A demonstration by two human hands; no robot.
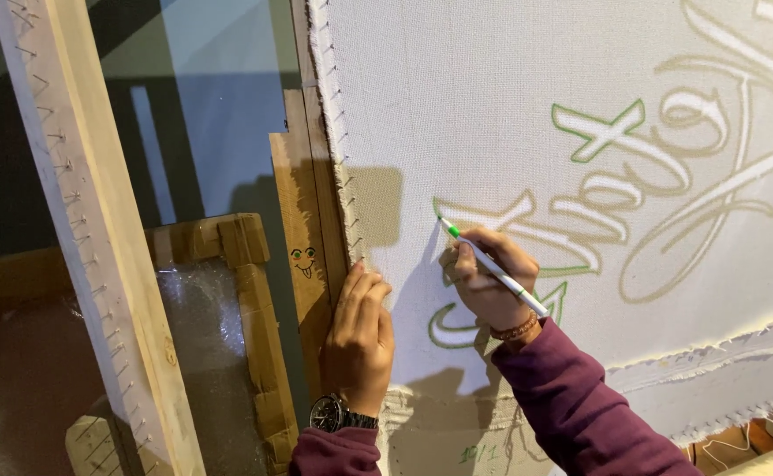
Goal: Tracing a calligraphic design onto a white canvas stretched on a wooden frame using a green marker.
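Maroon sleeves enter from the bottom edge, head view. Right hand point(485, 280) has its fingers closed around a white pen with a green tip point(493, 266), tip touching the stretched white cloth point(457, 106) on a green outline of the pale projected lettering point(668, 167). Left hand point(359, 339), wristwatch point(332, 412) at the wrist, lies flat with fingers together and extended, pressed on the cloth's left edge beside the wooden frame point(302, 220). Tack rows line both frame rails.
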